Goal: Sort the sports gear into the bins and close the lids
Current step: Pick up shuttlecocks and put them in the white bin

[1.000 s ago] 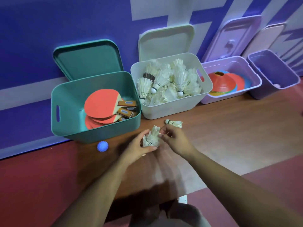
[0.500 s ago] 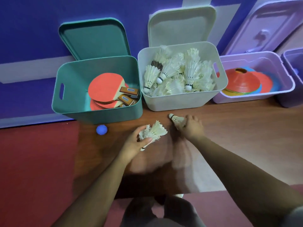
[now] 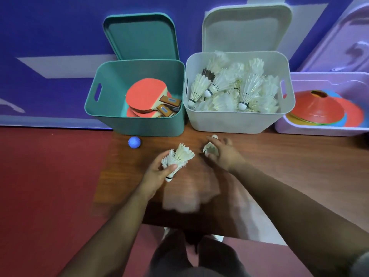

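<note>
My left hand (image 3: pixel 157 174) grips a small bunch of white shuttlecocks (image 3: pixel 178 156) just above the wooden floor, in front of the bins. My right hand (image 3: pixel 223 153) is closed on a single shuttlecock (image 3: pixel 209 149), its cork tip poking out above the fingers. Behind them, the white bin (image 3: pixel 235 121) is full of shuttlecocks, and its lid (image 3: pixel 245 29) leans on the wall. The teal bin (image 3: pixel 139 124) holds red table tennis paddles (image 3: pixel 146 94), with its lid (image 3: pixel 141 37) propped behind. A blue spiky ball (image 3: pixel 134 142) lies on the floor before the teal bin.
A lilac bin (image 3: pixel 319 128) at the right holds a stack of orange and coloured flat cones (image 3: pixel 319 106), its lid (image 3: pixel 339 43) leaning on the purple wall. Red floor lies to the left, wooden flooring ahead. My legs show at the bottom.
My hands separated. The right hand reached to the loose shuttlecock near the white bin and picked it up. The left hand kept its bunch. The camera moved closer to the bins.
</note>
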{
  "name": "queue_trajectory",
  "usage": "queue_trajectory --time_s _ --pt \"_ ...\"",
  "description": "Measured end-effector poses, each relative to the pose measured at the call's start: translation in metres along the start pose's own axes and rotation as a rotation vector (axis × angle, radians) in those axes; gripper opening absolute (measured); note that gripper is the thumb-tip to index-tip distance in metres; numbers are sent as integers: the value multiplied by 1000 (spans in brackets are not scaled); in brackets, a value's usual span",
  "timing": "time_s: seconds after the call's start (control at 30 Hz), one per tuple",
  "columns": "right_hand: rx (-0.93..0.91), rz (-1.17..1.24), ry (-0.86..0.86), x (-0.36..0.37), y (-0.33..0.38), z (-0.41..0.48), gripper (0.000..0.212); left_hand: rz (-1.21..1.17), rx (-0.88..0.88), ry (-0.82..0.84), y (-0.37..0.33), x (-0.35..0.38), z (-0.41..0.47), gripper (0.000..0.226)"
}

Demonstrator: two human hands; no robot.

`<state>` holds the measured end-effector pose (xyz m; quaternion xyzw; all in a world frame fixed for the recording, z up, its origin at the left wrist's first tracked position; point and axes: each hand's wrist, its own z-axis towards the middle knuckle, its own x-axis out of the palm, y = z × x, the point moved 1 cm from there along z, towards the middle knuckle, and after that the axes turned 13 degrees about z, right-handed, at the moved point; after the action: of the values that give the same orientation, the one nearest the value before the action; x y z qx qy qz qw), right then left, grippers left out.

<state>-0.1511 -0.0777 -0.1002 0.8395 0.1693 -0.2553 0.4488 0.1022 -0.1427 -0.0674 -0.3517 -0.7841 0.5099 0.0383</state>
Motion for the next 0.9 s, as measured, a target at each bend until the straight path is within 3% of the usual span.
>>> queue_trajectory --time_s 0.1,0.2,0.43,0.53,0.67,0.77,0.9 --pt "16 80 68 10 6 4 37 0 2 -12 4 -2 -3 49" --pt "3 200 -55 13 8 -11 16 -16 -3 -26 6 -6 -7 48" --pt "-110 636 -131 3 77 -42 21 -18 11 -36 9 -48 -9 47" --pt "-199 598 -60 8 114 -44 12 -16 32 14 11 -68 -10 49" --pt "-229 434 53 27 155 -41 38 -7 28 91 14 -94 -9 50" --pt "-231 444 12 43 177 -35 48 -57 0 141 16 -113 -11 54" --pt "-253 494 -26 71 203 -24 43 -17 60 211 22 -136 -13 62"
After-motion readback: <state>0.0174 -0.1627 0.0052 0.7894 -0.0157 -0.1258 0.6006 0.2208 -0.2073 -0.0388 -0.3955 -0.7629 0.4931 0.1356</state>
